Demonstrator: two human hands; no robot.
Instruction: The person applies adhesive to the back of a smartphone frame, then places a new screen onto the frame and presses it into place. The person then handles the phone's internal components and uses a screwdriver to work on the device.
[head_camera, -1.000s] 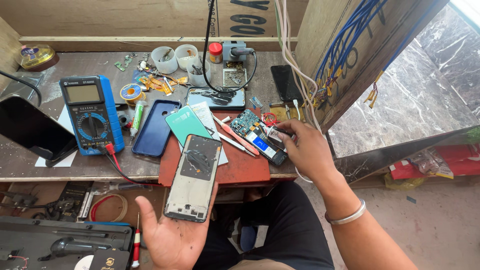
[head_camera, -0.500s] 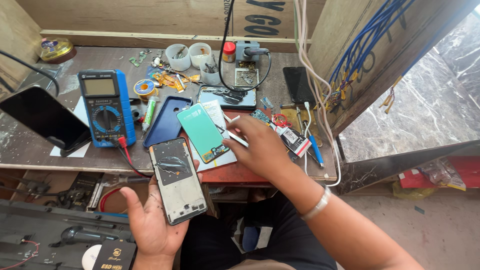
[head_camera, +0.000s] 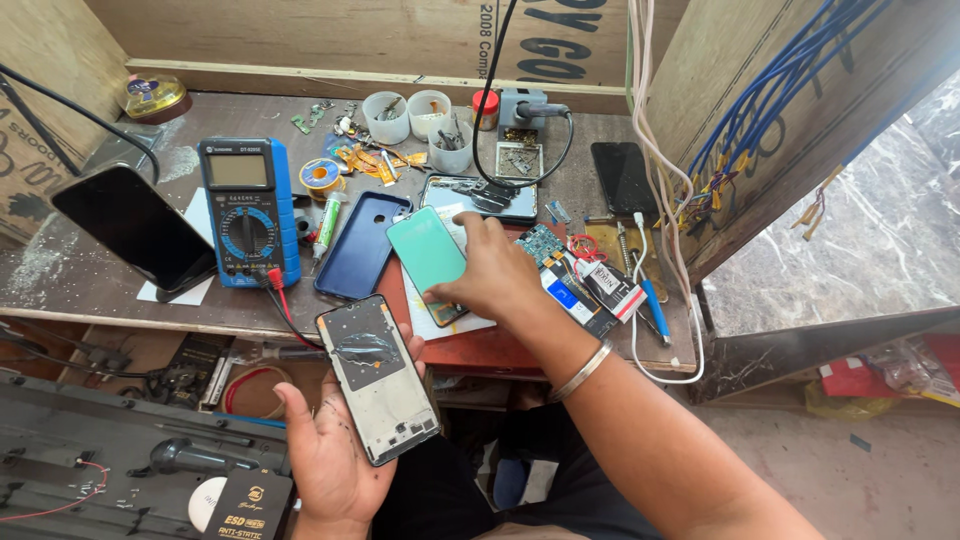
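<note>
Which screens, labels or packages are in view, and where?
Multimeter: left of bench, blue case, grey display, dial.
Dark tablet: far left, propped, blank.
Black phone: right rear, flat, screen dark.
Green panel: centre, under right hand.
Opened phone: in left hand.
Small label packet: right, black, white and red.

Left hand (head_camera: 335, 455) holds opened phone (head_camera: 377, 378); right hand (head_camera: 497, 275) touches green panel (head_camera: 428, 250)

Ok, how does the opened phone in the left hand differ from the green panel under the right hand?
The opened phone is lifted off the bench in the left hand; the green panel lies on the bench under the right hand. The opened phone shows a grey, dark inner frame; the green panel is plain and smooth. The opened phone is fully visible, the green panel partly covered. Both are phone-shaped rectangles.
</note>
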